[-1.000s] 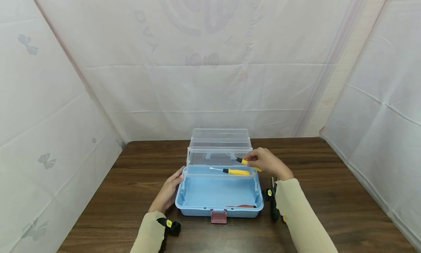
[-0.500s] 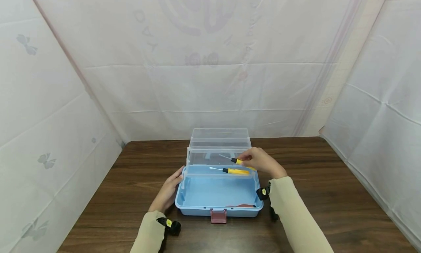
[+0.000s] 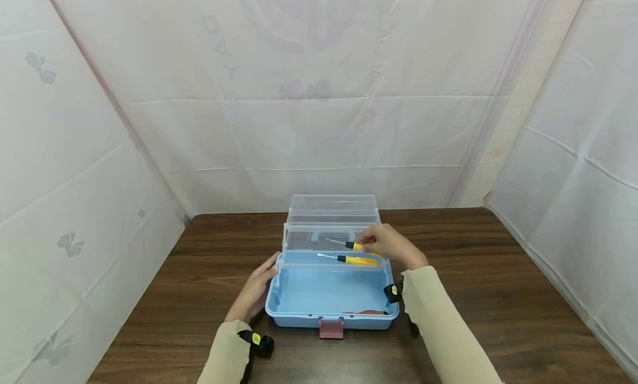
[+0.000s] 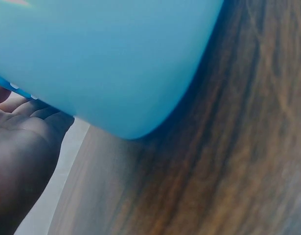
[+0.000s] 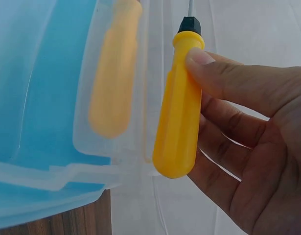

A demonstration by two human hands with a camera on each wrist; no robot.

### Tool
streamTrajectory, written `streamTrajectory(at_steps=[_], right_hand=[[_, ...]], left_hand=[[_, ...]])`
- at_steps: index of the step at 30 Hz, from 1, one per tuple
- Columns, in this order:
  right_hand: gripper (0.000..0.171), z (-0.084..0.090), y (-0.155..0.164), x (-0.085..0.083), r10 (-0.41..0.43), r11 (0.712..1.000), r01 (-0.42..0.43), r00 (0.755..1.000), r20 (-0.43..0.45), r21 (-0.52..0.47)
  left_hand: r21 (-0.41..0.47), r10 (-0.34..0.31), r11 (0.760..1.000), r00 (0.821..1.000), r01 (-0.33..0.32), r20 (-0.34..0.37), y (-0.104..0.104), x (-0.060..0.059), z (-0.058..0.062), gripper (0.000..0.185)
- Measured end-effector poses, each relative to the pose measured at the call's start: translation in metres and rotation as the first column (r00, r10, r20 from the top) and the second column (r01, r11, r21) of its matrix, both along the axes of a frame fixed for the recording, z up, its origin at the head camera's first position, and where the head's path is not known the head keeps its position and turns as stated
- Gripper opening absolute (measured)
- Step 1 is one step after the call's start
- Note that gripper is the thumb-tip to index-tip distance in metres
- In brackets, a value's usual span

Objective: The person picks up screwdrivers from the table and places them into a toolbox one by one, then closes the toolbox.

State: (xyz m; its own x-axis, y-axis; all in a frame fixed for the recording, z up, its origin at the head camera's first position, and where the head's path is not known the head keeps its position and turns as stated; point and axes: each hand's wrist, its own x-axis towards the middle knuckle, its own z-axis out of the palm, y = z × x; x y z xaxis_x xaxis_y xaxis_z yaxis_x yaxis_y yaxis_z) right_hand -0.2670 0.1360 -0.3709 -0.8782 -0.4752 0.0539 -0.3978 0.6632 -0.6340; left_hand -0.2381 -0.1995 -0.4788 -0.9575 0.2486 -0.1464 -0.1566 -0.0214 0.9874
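My right hand (image 3: 394,245) pinches a yellow-handled screwdriver (image 5: 179,117) between thumb and fingers, over the back of the light blue toolbox (image 3: 286,321). Its black collar and thin shaft point left in the head view. Just below it, a second yellow screwdriver (image 3: 360,260) lies in the translucent tray (image 5: 86,142); the right wrist view shows its handle through the plastic. At the toolbox's left side my left hand (image 3: 253,291) rests with straight fingers against the wall near the rim. The left wrist view has this hand (image 4: 23,142) under the rim's edge.
The raised clear lid (image 3: 334,209) stands behind the toolbox. A reddish object (image 3: 371,312) lies inside along the front wall. A dark pink latch (image 3: 331,328) hangs at the front. Everything stands on a dark wooden table (image 3: 219,240) backed by white sheeting (image 3: 324,134).
My right hand has moved left with the screwdriver, bringing it closer over the one in the tray. The left hand and toolbox have stayed put.
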Motion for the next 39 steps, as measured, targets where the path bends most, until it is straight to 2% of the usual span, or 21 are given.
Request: streamTrajectory(at_steps=[17,39], right_hand=[[0.018,-0.007,-0.011,-0.008,0.062,0.998,-0.061,0.997,-0.045,0.031],[0.019,-0.009,-0.018,-0.004,0.021,0.999,-0.020,1.000,-0.009,0.038]], left_hand=[[-0.005,0.005,1.000,1.000,-0.005,-0.001,0.001,-0.002,0.002,0.055],[0.002,0.006,1.000,1.000,-0.006,-0.002,0.003,-0.002,0.002,0.054]])
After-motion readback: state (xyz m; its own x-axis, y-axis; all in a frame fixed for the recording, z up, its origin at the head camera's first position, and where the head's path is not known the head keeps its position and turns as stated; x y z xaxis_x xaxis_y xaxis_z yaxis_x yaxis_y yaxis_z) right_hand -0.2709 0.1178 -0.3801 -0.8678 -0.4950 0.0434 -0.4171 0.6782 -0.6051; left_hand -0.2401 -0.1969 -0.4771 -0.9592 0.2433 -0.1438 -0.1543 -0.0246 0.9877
